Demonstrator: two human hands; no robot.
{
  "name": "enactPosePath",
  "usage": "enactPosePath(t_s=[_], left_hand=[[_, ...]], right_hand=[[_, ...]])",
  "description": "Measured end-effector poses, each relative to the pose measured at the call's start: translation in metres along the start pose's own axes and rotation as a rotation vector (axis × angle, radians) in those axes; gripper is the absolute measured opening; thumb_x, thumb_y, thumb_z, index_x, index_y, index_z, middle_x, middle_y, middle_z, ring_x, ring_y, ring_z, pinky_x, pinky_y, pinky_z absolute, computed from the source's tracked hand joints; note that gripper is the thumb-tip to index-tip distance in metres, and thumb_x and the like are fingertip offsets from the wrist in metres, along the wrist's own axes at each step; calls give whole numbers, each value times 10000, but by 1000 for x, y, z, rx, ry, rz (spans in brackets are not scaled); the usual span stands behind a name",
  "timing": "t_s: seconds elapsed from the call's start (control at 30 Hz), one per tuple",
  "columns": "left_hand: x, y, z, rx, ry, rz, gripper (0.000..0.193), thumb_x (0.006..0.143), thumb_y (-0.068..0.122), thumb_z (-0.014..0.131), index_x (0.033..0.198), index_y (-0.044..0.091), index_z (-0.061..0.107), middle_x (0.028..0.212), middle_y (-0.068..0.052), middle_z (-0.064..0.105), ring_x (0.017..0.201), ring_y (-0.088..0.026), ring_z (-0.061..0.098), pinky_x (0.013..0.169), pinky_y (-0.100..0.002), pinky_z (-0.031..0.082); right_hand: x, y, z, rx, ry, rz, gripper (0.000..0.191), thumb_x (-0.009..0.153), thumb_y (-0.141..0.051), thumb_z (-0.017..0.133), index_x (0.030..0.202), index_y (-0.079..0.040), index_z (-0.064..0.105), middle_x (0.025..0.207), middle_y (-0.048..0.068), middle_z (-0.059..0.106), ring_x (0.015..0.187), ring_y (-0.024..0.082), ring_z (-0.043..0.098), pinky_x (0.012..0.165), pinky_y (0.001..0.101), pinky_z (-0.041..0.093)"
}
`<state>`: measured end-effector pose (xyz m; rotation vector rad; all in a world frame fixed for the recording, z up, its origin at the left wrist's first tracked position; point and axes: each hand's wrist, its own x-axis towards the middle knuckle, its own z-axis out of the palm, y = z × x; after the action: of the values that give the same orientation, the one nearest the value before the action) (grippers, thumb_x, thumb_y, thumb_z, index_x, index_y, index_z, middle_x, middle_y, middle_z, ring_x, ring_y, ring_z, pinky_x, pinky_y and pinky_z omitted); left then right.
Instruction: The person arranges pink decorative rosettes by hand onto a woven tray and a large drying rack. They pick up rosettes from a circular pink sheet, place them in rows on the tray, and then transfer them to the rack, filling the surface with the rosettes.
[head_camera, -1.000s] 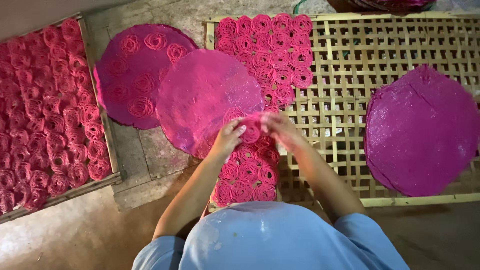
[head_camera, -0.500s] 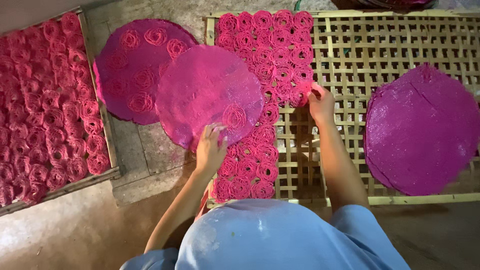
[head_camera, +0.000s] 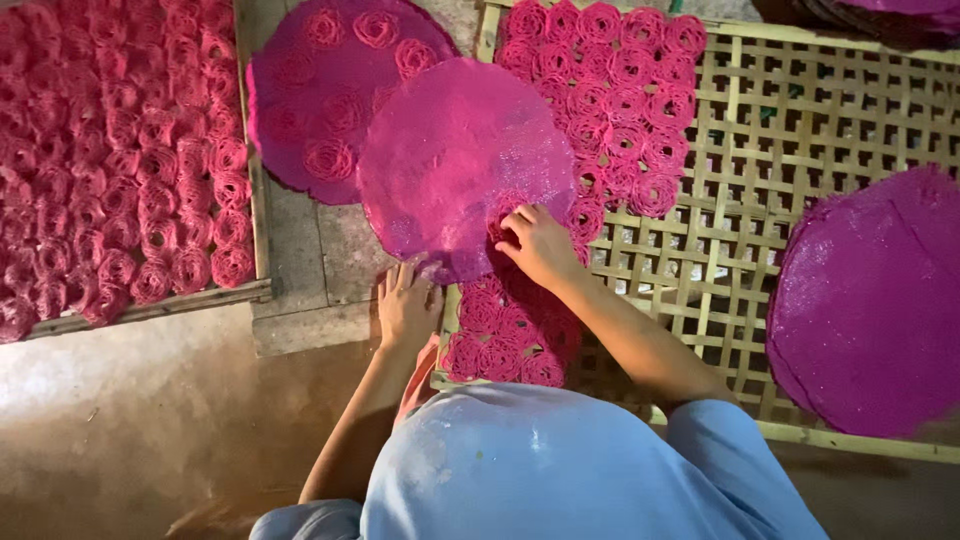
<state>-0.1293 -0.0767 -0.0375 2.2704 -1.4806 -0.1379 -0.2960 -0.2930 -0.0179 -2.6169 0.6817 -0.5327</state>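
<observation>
A round magenta disc (head_camera: 455, 160) lies tilted across the left edge of a bamboo lattice rack (head_camera: 800, 130). My right hand (head_camera: 535, 243) rests on the disc's lower right part, fingers bent at a pink spiral there. My left hand (head_camera: 405, 302) lies flat by the disc's bottom edge, fingers spread, holding nothing. Rows of pink spiral coils (head_camera: 610, 95) cover the rack's left strip and continue below my hands (head_camera: 505, 335).
A second magenta disc with spirals (head_camera: 320, 95) sits behind the first. A wooden tray packed with red-pink coils (head_camera: 110, 170) stands at the left. Another bare magenta disc (head_camera: 870, 310) lies on the rack's right side. Concrete floor (head_camera: 150, 420) is at lower left.
My right hand came back from the coils on the rack to the disc's lower right. My left hand slid down to the disc's bottom edge. The camera moved closer.
</observation>
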Motion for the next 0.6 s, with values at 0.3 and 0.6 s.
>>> enactPosePath(t_s=[0.3,0.6], left_hand=[[-6,-5,11,37,123,70,254,909,240,675,1123,112,725,1364,-66,613,1216,-335,552,1026,-507,426],[-1,-6,6,-175,200,-64,188,982,164,647,1082,10,691,1147,-168,626,1109,-379,592,959,-493,487]], right_hand=[[14,19,23,15,-125,350,135,905,-214,744,955,-98,698,845,90,696,779,236,687,675,368,527],[0,142,-64,1548,427,770,34,951,-51,642,959,-19,645,968,73,624,832,156,594,777,303,553]])
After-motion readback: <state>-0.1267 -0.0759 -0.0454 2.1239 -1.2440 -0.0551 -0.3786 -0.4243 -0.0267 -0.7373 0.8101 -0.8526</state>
